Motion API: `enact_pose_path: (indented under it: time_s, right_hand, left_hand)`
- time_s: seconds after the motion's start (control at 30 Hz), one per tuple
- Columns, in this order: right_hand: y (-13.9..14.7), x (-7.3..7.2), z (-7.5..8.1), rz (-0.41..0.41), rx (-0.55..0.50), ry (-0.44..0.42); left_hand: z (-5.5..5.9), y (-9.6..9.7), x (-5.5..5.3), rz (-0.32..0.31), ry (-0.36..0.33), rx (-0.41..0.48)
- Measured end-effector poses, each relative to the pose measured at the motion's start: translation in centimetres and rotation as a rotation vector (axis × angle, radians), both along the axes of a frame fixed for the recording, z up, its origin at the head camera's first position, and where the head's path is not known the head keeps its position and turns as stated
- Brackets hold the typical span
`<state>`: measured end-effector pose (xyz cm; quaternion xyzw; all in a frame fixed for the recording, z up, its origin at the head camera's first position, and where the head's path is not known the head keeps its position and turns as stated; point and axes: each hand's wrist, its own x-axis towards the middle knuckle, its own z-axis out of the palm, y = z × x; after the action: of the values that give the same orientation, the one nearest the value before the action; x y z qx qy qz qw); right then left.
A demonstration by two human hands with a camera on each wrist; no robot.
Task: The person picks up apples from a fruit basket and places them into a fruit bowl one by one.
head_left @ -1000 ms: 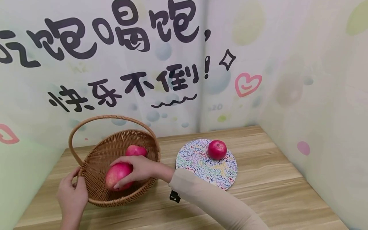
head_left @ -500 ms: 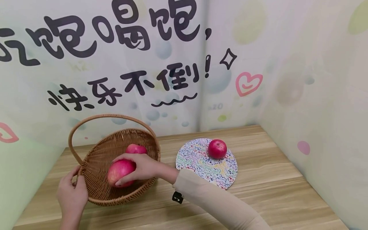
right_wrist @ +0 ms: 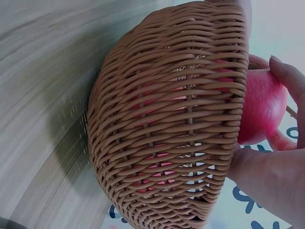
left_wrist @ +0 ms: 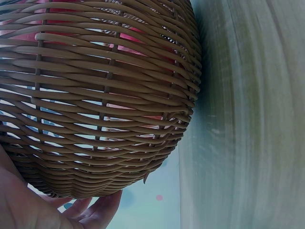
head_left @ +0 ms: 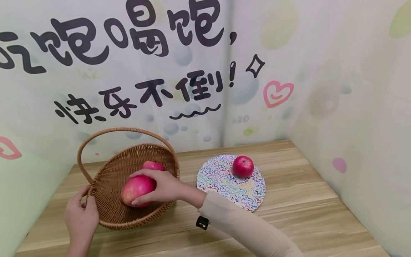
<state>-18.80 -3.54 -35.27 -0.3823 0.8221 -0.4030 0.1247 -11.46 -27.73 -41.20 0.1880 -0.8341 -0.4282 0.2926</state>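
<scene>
My left hand [head_left: 81, 216] grips the left rim of a brown wicker basket [head_left: 109, 178], thumb and fingers on either side of the edge. Within the basket's opening, my right hand [head_left: 163, 187] holds a large pink-red apple [head_left: 136, 192], fingers over its top and thumb along its near side. In the right wrist view this apple [right_wrist: 262, 105] shows at the level of the rim. Another red apple [head_left: 152, 165] lies behind it in the basket, partly covered by the right hand. More red shows through the weave in both wrist views.
Right of the basket, a round mat [head_left: 215, 175] with multicoloured squiggles bears a red apple [head_left: 243, 166] near its far edge. The basket's arched handle [head_left: 125, 129] rises at the back. Printed walls [head_left: 308, 117] enclose the wooden table [head_left: 305, 200] behind and at both sides.
My right hand has shifted slightly right and up in the head view, with the large apple moving along in its grip. The left hand keeps its hold on the rim.
</scene>
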Motion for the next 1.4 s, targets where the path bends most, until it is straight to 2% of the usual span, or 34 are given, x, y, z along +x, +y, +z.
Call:
enact_pose_path:
  time_s: [0.47,0.77,1.0,1.27,1.4]
  right_hand:
    - [1.6,0.3,0.3,-0.034,-0.073,0.000]
    - [2.5,0.5,0.4,-0.014,-0.172,-0.040]
    - [3.3,1.1,0.9,-0.003,-0.231,-0.107]
    - [4.2,1.3,1.0,-0.009,-0.275,-0.155]
    - [4.6,1.4,0.9,-0.012,-0.274,-0.151]
  left_hand:
    - [0.0,0.1,0.0,0.001,0.001,0.001]
    - [0.0,0.0,0.0,0.000,0.001,0.002]
    - [0.0,0.0,0.0,0.002,0.008,-0.002]
    - [0.0,0.0,0.0,-0.001,0.004,0.005]
    - [0.0,0.0,0.0,-0.001,0.001,0.005]
